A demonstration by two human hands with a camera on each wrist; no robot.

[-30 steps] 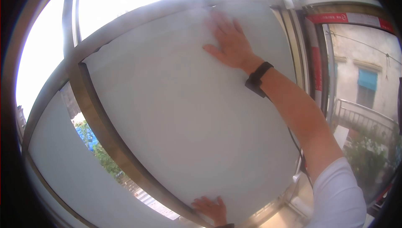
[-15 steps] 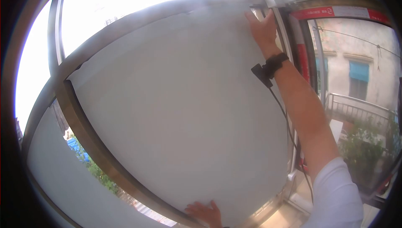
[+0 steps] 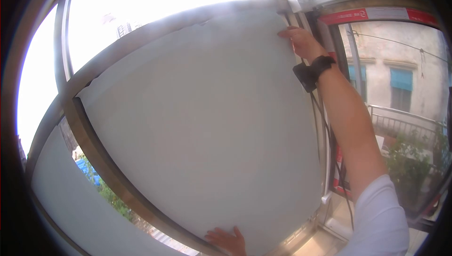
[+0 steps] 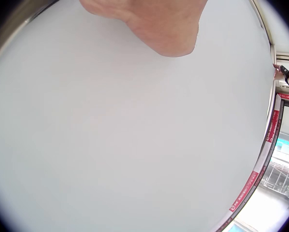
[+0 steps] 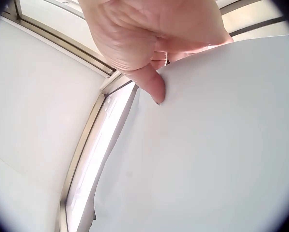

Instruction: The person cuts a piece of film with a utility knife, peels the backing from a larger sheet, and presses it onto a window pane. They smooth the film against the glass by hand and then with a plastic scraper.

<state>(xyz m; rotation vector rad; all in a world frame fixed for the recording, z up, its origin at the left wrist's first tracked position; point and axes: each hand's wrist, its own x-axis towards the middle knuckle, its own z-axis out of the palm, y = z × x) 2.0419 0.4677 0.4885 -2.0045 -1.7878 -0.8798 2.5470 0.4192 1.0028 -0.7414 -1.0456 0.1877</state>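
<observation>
A large pale sheet (image 3: 202, 129) covers the window pane inside a metal frame. At its upper right edge my right hand (image 3: 306, 43) pinches the sheet; in the right wrist view the thumb of the right hand (image 5: 154, 43) lies on the sheet's face (image 5: 207, 135), with the other fingers curled behind the edge. Low on the sheet, beside the frame bar, my left hand (image 3: 228, 241) rests with fingers spread. The left wrist view shows only the heel of the left hand (image 4: 164, 24) against the sheet (image 4: 135, 125); its fingers are out of that view.
A brown metal bar (image 3: 117, 176) runs down the sheet's left side, with another covered pane (image 3: 70, 195) beyond it. To the right stands a glass panel with red tape (image 3: 339, 17) on its frame. A black cable (image 3: 336, 166) hangs from the right wrist's camera.
The right hand has moved right from the sheet's upper face to its right edge, and its fingers have curled round that edge. The left hand has stayed low on the sheet.
</observation>
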